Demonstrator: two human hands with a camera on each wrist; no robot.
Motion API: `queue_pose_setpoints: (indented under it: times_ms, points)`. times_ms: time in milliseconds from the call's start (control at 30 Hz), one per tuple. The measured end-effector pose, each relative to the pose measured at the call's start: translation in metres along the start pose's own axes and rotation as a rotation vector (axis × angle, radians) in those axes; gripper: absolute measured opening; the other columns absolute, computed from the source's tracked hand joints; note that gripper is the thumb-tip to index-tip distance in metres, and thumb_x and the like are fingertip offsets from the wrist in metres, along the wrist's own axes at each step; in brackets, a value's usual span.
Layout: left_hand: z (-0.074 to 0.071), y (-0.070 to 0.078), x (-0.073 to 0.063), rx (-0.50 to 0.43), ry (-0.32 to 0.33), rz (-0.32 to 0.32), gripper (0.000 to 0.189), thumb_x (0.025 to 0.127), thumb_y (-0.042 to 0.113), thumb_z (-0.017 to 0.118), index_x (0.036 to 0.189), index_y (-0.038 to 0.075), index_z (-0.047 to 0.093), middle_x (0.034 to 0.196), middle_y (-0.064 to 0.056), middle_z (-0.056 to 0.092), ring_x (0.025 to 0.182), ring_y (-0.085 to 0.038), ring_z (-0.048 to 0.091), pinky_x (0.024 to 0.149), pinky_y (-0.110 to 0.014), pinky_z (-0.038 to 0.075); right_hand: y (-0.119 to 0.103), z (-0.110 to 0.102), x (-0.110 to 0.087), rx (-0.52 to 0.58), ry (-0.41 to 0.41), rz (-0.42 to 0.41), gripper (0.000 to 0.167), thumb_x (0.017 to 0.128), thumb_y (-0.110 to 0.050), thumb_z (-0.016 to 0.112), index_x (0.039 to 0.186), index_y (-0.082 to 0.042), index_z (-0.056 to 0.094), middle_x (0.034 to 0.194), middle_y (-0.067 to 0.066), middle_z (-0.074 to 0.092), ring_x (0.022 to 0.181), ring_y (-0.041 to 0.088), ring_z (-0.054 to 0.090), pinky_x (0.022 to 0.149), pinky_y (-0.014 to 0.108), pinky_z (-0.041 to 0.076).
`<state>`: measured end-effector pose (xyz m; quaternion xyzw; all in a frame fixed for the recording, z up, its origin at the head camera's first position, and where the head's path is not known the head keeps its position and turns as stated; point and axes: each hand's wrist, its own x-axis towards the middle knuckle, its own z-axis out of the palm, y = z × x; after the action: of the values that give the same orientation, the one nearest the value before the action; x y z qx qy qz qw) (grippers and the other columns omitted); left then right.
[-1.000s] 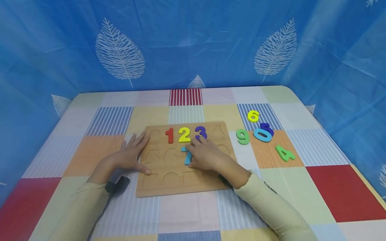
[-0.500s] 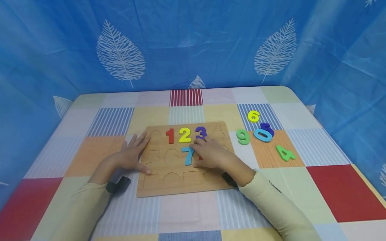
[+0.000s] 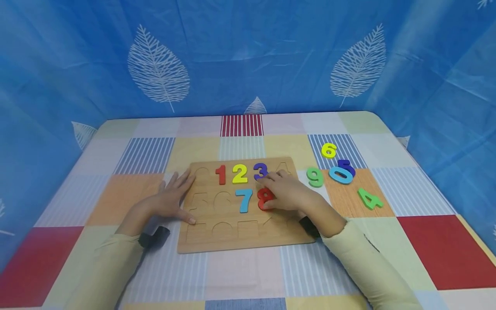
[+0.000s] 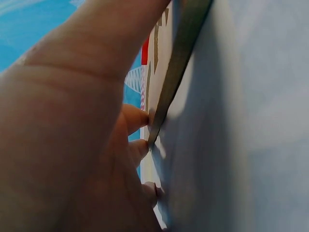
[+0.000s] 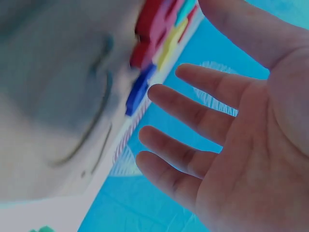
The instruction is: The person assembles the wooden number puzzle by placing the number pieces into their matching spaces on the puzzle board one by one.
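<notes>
A wooden number board lies on the table, with a red 1, yellow 2 and purple 3 in its top row. In the middle row sit a blue 7 and a red 8. My left hand rests spread on the board's left edge, thumb on the wood. Over the right part of the board is my right hand, its fingers extended beside the 8. In the right wrist view, the fingers stand apart from the red 8 and hold nothing.
Right of the board lie loose numbers: a yellow 6, green 9, green 4, and a blue 0 overlapping a purple 5. Patchwork cloth covers the table. A blue leaf-patterned curtain hangs behind.
My right hand has moved rightward, off the 7 and then back from the 8, so both numbers now show. My left hand has stayed on the board's edge.
</notes>
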<state>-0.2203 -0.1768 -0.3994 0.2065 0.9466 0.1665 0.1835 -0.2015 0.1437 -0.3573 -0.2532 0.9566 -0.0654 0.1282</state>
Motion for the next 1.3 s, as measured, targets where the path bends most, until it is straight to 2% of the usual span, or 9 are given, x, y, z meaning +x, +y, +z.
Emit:
queue_pose_setpoints:
  times_ms: [267,567,700,900,1067,1300]
  points:
    - [-0.001,0.001,0.002,0.005,-0.005,-0.009,0.13,0.053,0.065,0.074,0.147,0.007,0.005,0.153,-0.017,-0.009,0.136,-0.045,-0.014,0.102,-0.067,-0.01,0.019,-0.015,-0.008,0.057,0.035,0.065,0.07,0.078,-0.032,0.071,0.137,-0.01,0.041,0.137,0.013,0.044,0.126,0.035,0.034,0.103,0.052,0.033]
    - [0.0,0.0,0.004,0.0,-0.009,-0.004,0.131,0.052,0.064,0.075,0.147,0.006,0.006,0.153,-0.017,-0.009,0.136,-0.046,-0.014,0.102,-0.066,-0.012,0.053,-0.024,-0.019,0.089,0.072,0.171,0.074,0.076,-0.027,0.073,0.138,-0.008,0.038,0.137,0.018,0.042,0.125,0.043,0.031,0.099,0.058,0.034]
    - [0.0,0.001,0.005,0.0,-0.013,-0.017,0.132,0.051,0.065,0.075,0.147,0.007,0.006,0.153,-0.016,-0.009,0.136,-0.045,-0.014,0.103,-0.066,-0.012,0.063,-0.025,-0.021,0.116,0.068,0.224,0.077,0.075,-0.028,0.074,0.14,-0.009,0.036,0.14,0.018,0.038,0.126,0.043,0.028,0.099,0.06,0.033]
    - [0.001,0.001,0.005,0.004,-0.023,0.002,0.131,0.052,0.064,0.075,0.147,0.007,0.005,0.153,-0.016,-0.009,0.136,-0.045,-0.014,0.103,-0.066,-0.011,0.078,-0.019,-0.027,0.122,0.034,0.253,0.076,0.076,-0.026,0.073,0.14,-0.007,0.035,0.14,0.022,0.035,0.127,0.047,0.025,0.098,0.064,0.03]
    - [0.001,0.001,0.004,-0.006,-0.015,0.002,0.131,0.052,0.063,0.075,0.147,0.006,0.006,0.153,-0.016,-0.009,0.136,-0.046,-0.014,0.103,-0.066,-0.011,0.091,-0.015,-0.032,0.095,0.023,0.284,0.078,0.076,-0.025,0.073,0.14,-0.006,0.034,0.141,0.023,0.033,0.127,0.049,0.024,0.098,0.066,0.028]
    - [0.001,0.001,0.002,0.005,-0.015,-0.011,0.13,0.053,0.065,0.073,0.147,0.007,0.005,0.153,-0.016,-0.01,0.136,-0.046,-0.014,0.102,-0.067,-0.01,0.101,-0.016,-0.03,0.071,-0.003,0.309,0.077,0.075,-0.025,0.074,0.139,-0.006,0.036,0.14,0.023,0.033,0.126,0.051,0.023,0.097,0.068,0.026]
